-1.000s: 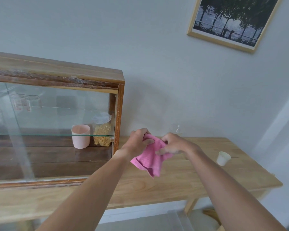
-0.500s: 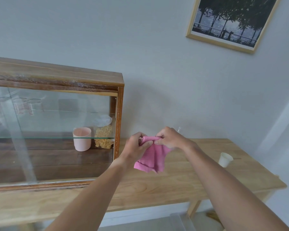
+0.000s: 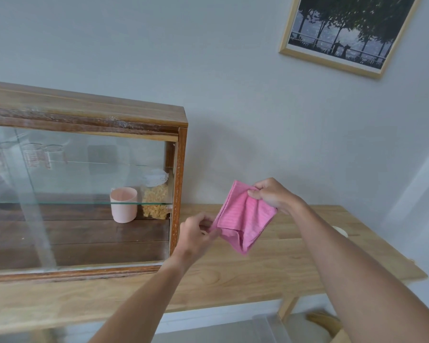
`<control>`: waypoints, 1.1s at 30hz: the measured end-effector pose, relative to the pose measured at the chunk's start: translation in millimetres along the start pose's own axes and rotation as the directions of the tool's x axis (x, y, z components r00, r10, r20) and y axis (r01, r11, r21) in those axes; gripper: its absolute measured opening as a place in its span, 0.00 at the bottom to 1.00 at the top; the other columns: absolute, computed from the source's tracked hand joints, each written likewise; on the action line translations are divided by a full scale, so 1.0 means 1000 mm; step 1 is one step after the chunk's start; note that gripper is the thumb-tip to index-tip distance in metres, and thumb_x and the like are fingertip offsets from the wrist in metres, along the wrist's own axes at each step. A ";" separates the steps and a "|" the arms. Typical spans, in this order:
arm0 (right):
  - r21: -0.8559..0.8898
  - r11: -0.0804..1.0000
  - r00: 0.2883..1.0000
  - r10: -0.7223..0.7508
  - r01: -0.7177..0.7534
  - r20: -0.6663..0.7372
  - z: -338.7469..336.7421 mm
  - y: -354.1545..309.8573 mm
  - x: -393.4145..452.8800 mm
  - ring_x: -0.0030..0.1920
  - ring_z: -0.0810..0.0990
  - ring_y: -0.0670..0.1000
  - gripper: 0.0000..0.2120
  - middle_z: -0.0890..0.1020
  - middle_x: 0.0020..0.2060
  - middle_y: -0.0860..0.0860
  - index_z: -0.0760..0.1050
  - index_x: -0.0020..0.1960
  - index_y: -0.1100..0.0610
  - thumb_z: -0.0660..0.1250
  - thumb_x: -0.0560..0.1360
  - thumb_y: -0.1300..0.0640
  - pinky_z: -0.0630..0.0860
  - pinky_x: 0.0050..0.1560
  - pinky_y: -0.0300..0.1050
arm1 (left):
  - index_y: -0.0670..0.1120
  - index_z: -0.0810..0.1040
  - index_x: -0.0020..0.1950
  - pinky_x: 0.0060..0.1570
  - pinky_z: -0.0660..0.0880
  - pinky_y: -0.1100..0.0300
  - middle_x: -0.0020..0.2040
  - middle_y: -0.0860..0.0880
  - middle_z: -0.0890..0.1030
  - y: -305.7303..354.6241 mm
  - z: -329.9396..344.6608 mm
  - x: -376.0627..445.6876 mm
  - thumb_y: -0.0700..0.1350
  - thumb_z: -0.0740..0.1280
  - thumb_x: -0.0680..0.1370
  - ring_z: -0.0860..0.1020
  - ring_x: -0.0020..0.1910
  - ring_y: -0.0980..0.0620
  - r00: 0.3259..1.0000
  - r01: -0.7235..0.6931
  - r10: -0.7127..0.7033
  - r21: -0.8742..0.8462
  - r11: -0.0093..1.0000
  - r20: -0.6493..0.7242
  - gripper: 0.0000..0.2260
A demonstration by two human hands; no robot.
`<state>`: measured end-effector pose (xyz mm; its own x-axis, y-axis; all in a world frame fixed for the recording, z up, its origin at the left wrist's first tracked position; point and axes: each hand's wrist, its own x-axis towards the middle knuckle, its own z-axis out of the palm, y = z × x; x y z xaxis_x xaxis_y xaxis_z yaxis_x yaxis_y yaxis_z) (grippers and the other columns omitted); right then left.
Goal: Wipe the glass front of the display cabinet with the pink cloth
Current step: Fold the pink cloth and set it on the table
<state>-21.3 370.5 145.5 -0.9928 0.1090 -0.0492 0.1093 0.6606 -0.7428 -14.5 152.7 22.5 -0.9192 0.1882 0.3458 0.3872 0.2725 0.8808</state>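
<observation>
The pink cloth (image 3: 244, 215) hangs folded in the air above the wooden table, just right of the display cabinet (image 3: 84, 115). My right hand (image 3: 273, 195) pinches its upper right corner. My left hand (image 3: 196, 233) grips its lower left edge. The cabinet's glass front (image 3: 67, 194) fills the left of the view, streaked with reflections. Neither hand touches the glass.
Behind the glass stand a pink cup (image 3: 123, 207), a jar of pasta (image 3: 155, 194) and glass beakers (image 3: 35, 155) on a glass shelf. The wooden table (image 3: 270, 273) carries a small white cup (image 3: 341, 230) partly behind my right arm. A framed picture (image 3: 344, 33) hangs on the wall.
My hands have pulled apart, spreading the bunched cloth into a flatter folded square. The right hand rose and the left hand dropped lower.
</observation>
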 end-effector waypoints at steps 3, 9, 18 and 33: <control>0.033 0.999 0.998 0.031 -0.029 -0.048 0.001 0.005 0.001 0.43 0.74 0.56 0.10 0.76 0.42 0.59 0.78 0.46 0.68 0.67 0.81 0.61 0.68 0.43 0.49 | 0.46 0.81 0.37 0.38 0.77 0.67 0.34 0.54 0.84 -0.003 0.004 -0.004 0.40 0.78 0.71 0.81 0.34 0.61 0.991 0.057 -0.057 -0.001 0.998 -0.121 0.07; -0.206 0.978 0.996 -0.057 0.040 -0.074 -0.010 -0.010 0.007 0.42 0.74 0.54 0.10 0.76 0.40 0.55 0.78 0.44 0.62 0.65 0.82 0.59 0.68 0.43 0.47 | 0.49 0.75 0.52 0.41 0.74 0.64 0.35 0.54 0.80 -0.008 0.017 -0.003 0.38 0.71 0.72 0.79 0.40 0.50 0.997 0.081 -0.081 0.130 0.988 -0.009 0.12; -0.426 0.889 0.977 -0.094 0.168 0.190 0.013 -0.017 0.003 0.40 0.74 0.51 0.09 0.77 0.38 0.53 0.81 0.48 0.64 0.73 0.77 0.56 0.67 0.42 0.46 | 0.46 0.81 0.55 0.46 0.70 0.75 0.48 0.55 0.80 0.041 0.010 0.053 0.45 0.74 0.77 0.77 0.49 0.52 0.983 -0.059 0.027 0.170 0.984 0.184 0.08; -0.242 0.948 0.955 -0.249 0.206 -0.161 0.071 0.039 0.015 0.36 0.76 0.50 0.14 0.83 0.33 0.55 0.83 0.39 0.60 0.61 0.72 0.72 0.71 0.35 0.48 | 0.41 0.77 0.63 0.51 0.79 0.52 0.57 0.41 0.82 0.030 0.004 0.038 0.27 0.62 0.77 0.82 0.53 0.41 0.991 -0.133 0.092 0.607 0.784 0.099 0.18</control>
<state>-35.6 345.4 68.4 -0.9676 0.0594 0.2453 -0.0893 0.8284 -0.5529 -38.1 171.6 60.5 -0.8680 0.3048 0.3920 0.4694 0.7610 0.4478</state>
